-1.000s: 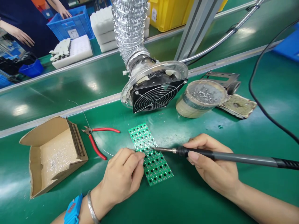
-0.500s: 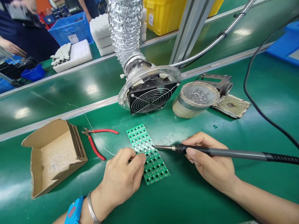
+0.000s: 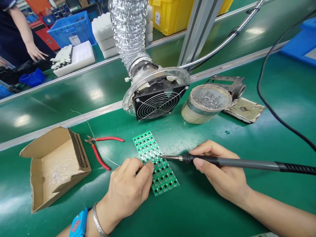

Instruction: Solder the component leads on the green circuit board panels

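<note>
Here on the green desk (image 3: 202,210), the right hand (image 3: 217,168) has a firm pen-like grip on the soldering iron (image 3: 247,164), fingers wrapped round its dark handle, and the metal tip points left, right at the middle of the circuit board (image 3: 160,171); whether it touches or hovers a hair above, I can't tell. The board lies flat between the two hands, rows of dark round holes across it. Over to the left hand (image 3: 132,187): thumb and forefinger pinched together on a thin wire (image 3: 114,162), fingertips over the board's left edge, close to that iron tip. The wire trails away behind, crossing the red-handled pliers (image 3: 98,157), which lie with handles spread. Further left, the cardboard box (image 3: 49,141) sits with shiny bits scattered inside. Just beyond the board, the fan (image 3: 159,103) faces the work beneath its silvery duct (image 3: 129,29), and to its right stands the round tub (image 3: 197,115), a worn sponge tray (image 3: 244,110) beside it. Across the way, a co-worker's hand (image 3: 36,51) hangs above dark items.
</note>
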A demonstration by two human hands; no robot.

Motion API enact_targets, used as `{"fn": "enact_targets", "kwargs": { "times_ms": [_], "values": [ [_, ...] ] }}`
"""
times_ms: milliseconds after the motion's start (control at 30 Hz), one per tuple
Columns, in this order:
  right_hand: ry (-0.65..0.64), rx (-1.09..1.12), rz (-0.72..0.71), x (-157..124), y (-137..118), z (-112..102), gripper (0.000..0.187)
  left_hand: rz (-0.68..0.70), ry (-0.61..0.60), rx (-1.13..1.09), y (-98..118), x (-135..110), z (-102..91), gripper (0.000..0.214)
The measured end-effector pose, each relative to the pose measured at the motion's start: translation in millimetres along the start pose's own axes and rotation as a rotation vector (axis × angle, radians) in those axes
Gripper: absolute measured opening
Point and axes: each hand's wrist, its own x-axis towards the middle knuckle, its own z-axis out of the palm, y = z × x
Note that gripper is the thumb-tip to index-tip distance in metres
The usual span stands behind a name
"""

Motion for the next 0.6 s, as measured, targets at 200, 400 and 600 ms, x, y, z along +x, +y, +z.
{"fn": "enact_targets", "kwargs": {
  "times_ms": [200, 400, 600],
  "values": [
    [0.013, -0.017, -0.002, 1, -1, 1, 0.002, 0.006, -0.011, 0.031, -2, 2, 7.0, 0.015],
    [0.046, 0.119, 0.059, -4, 10, -3, 0.004, 0.022, -0.002, 0.019, 4, 4, -0.1, 0.016],
    [0.102, 0.182, 0.097, -3, 14, -6, 0.009, 0.097, -0.099, -0.047, 19, -1, -2.2, 0.049]
  ]
}}
